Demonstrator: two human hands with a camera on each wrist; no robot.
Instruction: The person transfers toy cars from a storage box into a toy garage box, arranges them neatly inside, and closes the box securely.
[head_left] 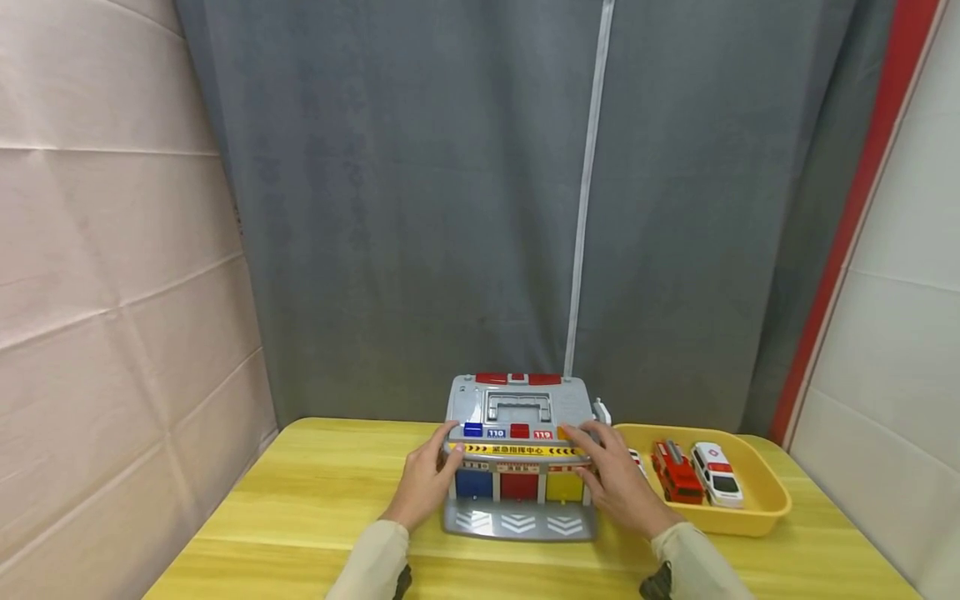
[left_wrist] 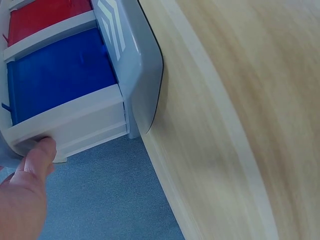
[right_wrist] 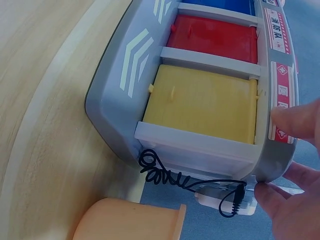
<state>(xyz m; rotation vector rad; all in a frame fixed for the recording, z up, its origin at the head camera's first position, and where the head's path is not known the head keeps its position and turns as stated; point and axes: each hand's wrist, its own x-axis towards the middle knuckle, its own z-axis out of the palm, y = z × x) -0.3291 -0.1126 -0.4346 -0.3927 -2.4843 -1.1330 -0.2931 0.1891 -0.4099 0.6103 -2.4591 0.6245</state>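
A grey toy emergency station [head_left: 517, 450] stands on the table, its front with blue, red and yellow garage doors toward me. My left hand [head_left: 423, 479] grips its left upper corner, the thumb at the front edge. On the right upper corner, my right hand [head_left: 622, 479] holds on with thumb in front and fingers on top. In the right wrist view, the thumb presses a red-and-white label [right_wrist: 283, 95] above the yellow door [right_wrist: 202, 102]. A white handset [right_wrist: 225, 205] with a black coiled cord [right_wrist: 165, 175] hangs at that side.
Right of the station sits a yellow bin [head_left: 768, 500] holding a red fire truck [head_left: 677, 473] and a white toy ambulance [head_left: 717, 475]. Another white-and-red toy [head_left: 637, 460] there is partly hidden by my right hand. A grey curtain [head_left: 420, 208] hangs behind the wooden table [head_left: 315, 500].
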